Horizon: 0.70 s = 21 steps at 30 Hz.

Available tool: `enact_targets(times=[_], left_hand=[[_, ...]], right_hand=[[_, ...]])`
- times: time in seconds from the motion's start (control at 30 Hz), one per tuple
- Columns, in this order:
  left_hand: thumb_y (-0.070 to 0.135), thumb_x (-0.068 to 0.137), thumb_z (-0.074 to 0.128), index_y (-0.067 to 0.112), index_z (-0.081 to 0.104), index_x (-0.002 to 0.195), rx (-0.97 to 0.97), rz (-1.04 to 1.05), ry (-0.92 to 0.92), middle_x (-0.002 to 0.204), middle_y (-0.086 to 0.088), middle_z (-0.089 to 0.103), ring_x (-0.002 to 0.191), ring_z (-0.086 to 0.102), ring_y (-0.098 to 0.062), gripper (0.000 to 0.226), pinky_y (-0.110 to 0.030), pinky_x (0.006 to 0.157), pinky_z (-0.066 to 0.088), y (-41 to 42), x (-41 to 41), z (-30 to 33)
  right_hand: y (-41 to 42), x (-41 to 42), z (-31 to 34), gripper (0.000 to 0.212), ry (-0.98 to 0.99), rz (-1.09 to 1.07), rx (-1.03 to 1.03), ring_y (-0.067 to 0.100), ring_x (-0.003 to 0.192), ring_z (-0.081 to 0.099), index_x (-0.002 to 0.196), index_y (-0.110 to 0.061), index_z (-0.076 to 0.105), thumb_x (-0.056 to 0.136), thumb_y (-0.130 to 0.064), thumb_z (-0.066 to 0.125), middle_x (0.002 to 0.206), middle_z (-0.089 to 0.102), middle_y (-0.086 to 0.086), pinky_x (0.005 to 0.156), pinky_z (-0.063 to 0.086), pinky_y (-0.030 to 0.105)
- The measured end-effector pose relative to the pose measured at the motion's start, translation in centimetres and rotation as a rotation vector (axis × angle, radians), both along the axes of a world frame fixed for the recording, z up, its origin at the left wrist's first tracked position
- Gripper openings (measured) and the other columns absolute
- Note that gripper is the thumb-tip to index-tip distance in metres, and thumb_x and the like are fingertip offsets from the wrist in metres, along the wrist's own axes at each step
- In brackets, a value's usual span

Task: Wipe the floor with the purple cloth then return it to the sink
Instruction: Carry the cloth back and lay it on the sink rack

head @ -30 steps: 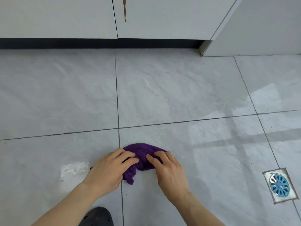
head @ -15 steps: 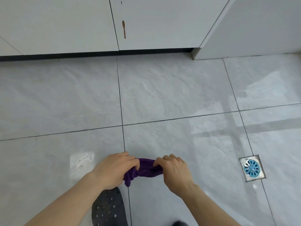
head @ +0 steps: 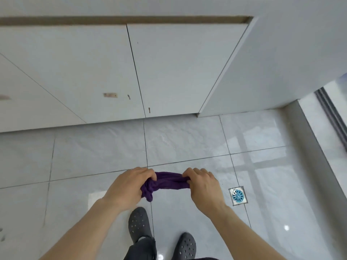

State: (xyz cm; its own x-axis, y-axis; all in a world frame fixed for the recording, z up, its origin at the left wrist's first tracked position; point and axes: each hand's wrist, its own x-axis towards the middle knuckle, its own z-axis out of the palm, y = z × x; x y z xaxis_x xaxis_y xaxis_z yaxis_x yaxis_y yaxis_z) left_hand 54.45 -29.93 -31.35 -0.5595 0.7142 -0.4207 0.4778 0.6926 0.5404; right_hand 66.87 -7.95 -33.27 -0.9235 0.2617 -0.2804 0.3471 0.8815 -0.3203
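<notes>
Head view: we grip the purple cloth (head: 169, 182) (bunched, off the floor (head: 93, 156)) with left hand (head: 129, 186) and right hand (head: 203, 184), fingers clamped on its ends.

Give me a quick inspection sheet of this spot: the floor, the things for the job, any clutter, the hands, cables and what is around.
Surface: pale glossy floor tiles with dark joints; bright reflections on the right side.
Job's things: purple cloth, bunched into a roll and held off the floor between both hands; no sink in view.
Clutter: nothing seen.
Hands: left hand closed on the cloth's left end, right hand closed on its right end.
Cables: nothing seen.
Surroundings: white cabinet doors ahead with a few brownish marks; blue floor drain to the right of the hands; two dark clogs below; a window track at the far right.
</notes>
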Motion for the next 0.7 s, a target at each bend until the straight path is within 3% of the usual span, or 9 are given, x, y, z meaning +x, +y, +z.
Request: enact_targets(times=[0.3, 0.43, 0.7], left_hand=[[-0.009, 0.07, 0.049, 0.042, 0.057, 0.103, 0.097, 0.154, 0.134, 0.097, 0.02, 0.061, 0.089, 0.058, -0.009, 0.061, -0.025, 0.077, 0.049, 1.2, -2.3, 25.4], [-0.008, 0.067, 0.043, 0.04, 0.058, 0.1, 0.128, 0.229, 0.169, 0.092, 0.025, 0.06, 0.088, 0.055, 0.001, 0.06, -0.018, 0.071, 0.044, 1.3, -3.0, 33.4], [-0.01, 0.066, 0.042, 0.044, 0.059, 0.098, 0.275, 0.326, 0.278, 0.096, 0.022, 0.066, 0.089, 0.061, -0.006, 0.065, -0.024, 0.073, 0.05, 1.8, -6.4, 45.8]], right_hand=[[1.1, -3.7, 25.0, 0.04, 0.258, -0.037, 0.083, 0.02, 0.068, 0.053, 0.096, -0.026, 0.063, 0.075, 0.008, 0.064, 0.076, 0.066, -0.01, 0.068, 0.038, 0.027], [1.1, -5.4, 33.0, 0.044, 0.346, -0.049, 0.113, 0.017, 0.071, 0.057, 0.096, -0.028, 0.065, 0.072, 0.008, 0.065, 0.078, 0.069, -0.013, 0.071, 0.036, 0.024], [1.3, -9.2, 45.9, 0.036, 0.57, -0.054, 0.143, 0.02, 0.073, 0.058, 0.097, -0.026, 0.069, 0.079, 0.004, 0.065, 0.09, 0.063, -0.007, 0.07, 0.04, 0.027]])
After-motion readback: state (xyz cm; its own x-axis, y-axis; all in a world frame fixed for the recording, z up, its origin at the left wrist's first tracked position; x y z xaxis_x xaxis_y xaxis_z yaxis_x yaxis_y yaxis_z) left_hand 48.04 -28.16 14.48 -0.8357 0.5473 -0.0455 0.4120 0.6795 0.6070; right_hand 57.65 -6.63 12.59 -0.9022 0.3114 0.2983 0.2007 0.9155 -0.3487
